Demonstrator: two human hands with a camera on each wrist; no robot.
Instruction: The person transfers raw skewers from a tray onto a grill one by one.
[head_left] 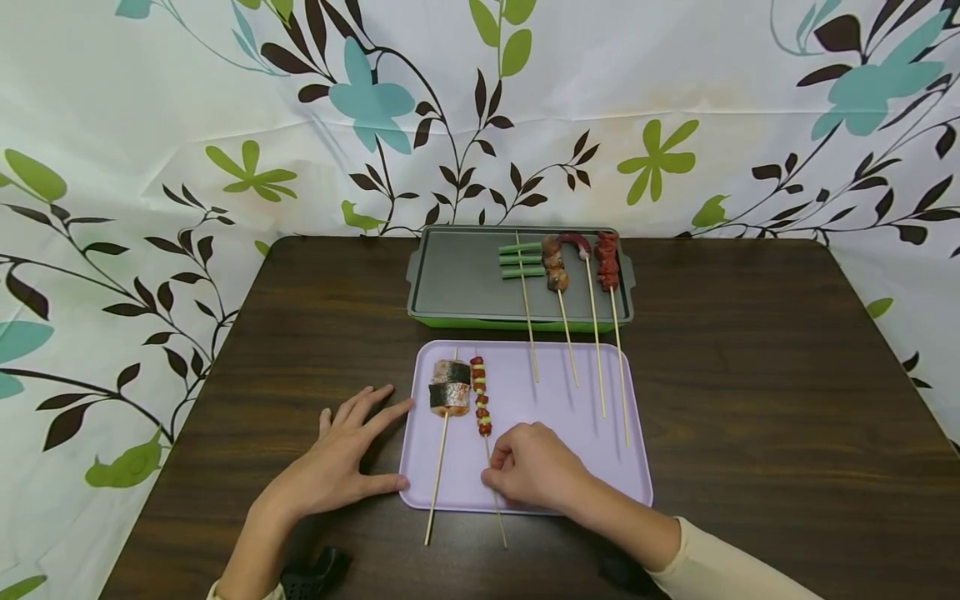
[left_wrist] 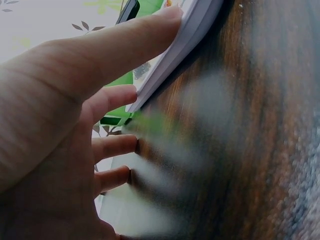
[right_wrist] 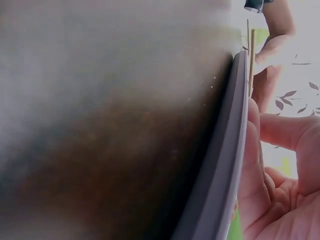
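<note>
Pinching the stick of the small red-and-yellow skewer (head_left: pixel 481 396), the right hand (head_left: pixel 536 467) is curling its fingers on it over the lilac tray (head_left: pixel 525 492). Just beyond its fingertips, the fish skewer (head_left: pixel 450 387) is waiting; four skewers are already lying on the griddle (head_left: pixel 457 275). Fingers spread flat, the left hand (head_left: pixel 337 458) is touching the tray's edge.

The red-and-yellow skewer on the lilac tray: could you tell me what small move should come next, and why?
Probably lift it. The right hand pinches the stick of the red-and-yellow skewer, which lies flat on the lilac tray, while the left hand braces the tray's edge.
</note>
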